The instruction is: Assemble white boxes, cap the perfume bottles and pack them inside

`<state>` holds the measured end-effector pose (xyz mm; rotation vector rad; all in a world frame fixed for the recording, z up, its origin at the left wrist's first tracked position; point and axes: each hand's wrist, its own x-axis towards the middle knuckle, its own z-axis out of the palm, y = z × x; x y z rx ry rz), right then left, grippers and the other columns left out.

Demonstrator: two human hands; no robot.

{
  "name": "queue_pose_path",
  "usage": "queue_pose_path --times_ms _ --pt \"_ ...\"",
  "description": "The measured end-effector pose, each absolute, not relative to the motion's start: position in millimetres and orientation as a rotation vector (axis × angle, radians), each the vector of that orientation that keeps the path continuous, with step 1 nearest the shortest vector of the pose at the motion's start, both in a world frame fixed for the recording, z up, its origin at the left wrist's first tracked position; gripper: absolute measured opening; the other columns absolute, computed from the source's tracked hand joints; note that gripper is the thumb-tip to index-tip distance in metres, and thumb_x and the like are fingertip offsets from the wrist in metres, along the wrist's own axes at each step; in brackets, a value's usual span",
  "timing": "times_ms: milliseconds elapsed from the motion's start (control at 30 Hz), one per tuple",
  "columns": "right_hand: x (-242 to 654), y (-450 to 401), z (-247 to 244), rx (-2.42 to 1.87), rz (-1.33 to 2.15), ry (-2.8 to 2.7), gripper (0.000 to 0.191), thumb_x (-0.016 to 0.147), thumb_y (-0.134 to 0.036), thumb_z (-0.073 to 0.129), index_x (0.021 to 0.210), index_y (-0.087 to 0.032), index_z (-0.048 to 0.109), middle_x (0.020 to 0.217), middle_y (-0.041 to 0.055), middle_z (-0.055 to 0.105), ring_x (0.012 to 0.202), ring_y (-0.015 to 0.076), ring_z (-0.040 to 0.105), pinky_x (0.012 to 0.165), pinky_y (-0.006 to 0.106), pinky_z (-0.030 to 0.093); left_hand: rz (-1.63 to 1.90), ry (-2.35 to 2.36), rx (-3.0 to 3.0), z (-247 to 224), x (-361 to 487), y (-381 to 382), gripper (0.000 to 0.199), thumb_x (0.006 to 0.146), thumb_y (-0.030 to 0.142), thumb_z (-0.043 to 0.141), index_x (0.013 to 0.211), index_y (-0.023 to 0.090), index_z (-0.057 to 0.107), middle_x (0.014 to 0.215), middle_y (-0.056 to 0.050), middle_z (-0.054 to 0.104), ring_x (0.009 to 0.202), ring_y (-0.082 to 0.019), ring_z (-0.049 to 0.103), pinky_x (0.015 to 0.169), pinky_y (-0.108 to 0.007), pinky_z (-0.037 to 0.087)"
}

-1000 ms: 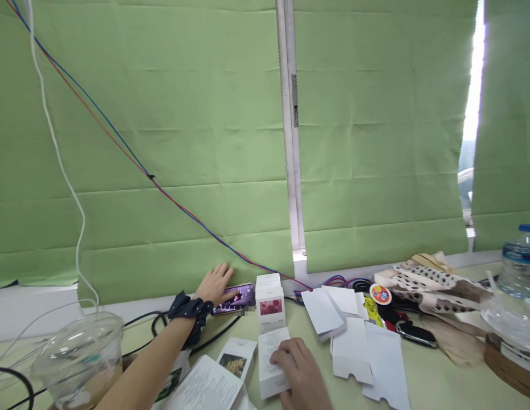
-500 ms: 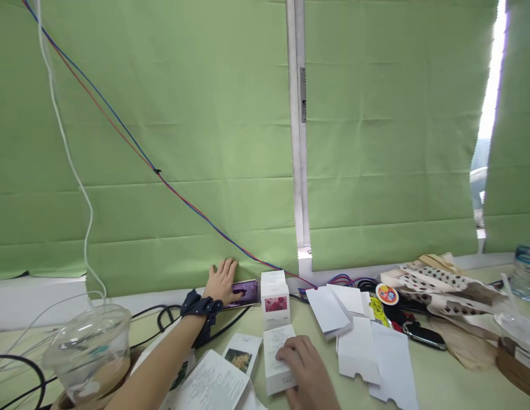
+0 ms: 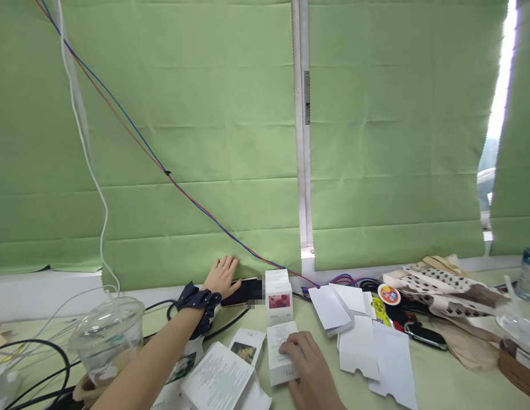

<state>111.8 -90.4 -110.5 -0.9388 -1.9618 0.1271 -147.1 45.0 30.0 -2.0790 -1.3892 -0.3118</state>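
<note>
My left hand (image 3: 223, 277), a dark scrunchie on its wrist, reaches to the back of the table with its fingers apart. It is at the left end of a phone (image 3: 244, 291) with a dark screen, partly pixelated; whether it touches the phone I cannot tell. My right hand (image 3: 310, 364) bends its fingers over the near end of a white printed box (image 3: 280, 336) lying flat. Just behind that, small white boxes (image 3: 280, 302) stand in a row, the front one with a pink-red picture.
Left of the boxes lie more printed cartons (image 3: 217, 376). To the right are opened white sleeves (image 3: 359, 347), a dark key fob (image 3: 425, 336) and a perforated pale bag (image 3: 436, 287). A clear plastic cup (image 3: 106, 336) stands left; cables run along the wall.
The phone's screen has gone from a lit purple picture to dark. My left thumb has lifted off its screen. The view has shifted slightly; my right hand stays on the box.
</note>
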Motion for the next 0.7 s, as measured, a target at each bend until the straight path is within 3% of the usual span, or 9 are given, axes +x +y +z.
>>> queue_pose_path --times_ms 267,467,700 --pt "112.4 -101.4 -101.6 -0.971 0.154 -1.948 0.054 0.055 0.006 0.043 0.100 -0.022 0.057 0.105 0.0070 0.057 0.101 0.0259 0.050 0.085 0.036 0.042 -0.160 -1.624 -2.020 36.9 -150.3 -0.5 0.044 0.069 0.020 0.057 0.113 0.015 0.056 0.116 -0.017 0.057 0.107 -0.034 0.049 0.085 -0.044 0.036" --pt "114.7 -107.4 -95.8 -0.978 0.146 -1.974 0.053 0.058 0.007 0.043 0.100 -0.021 0.058 0.104 0.0075 0.058 0.101 0.0262 0.050 0.085 0.038 0.044 -0.121 -1.676 -2.104 34.3 -144.1 -49.3 0.035 0.074 0.015 0.055 0.108 0.016 0.060 0.118 -0.017 0.057 0.110 -0.033 0.050 0.089 -0.046 0.036" --pt "116.5 -108.5 -95.1 -0.956 0.084 -1.979 0.053 0.056 0.007 0.042 0.100 -0.020 0.059 0.103 0.0078 0.059 0.100 0.0258 0.051 0.083 0.038 0.046 -0.427 -1.693 -2.217 26.3 -132.2 -117.3 0.025 0.085 0.024 0.048 0.107 0.019 0.060 0.114 -0.014 0.058 0.109 -0.031 0.051 0.088 -0.044 0.042"
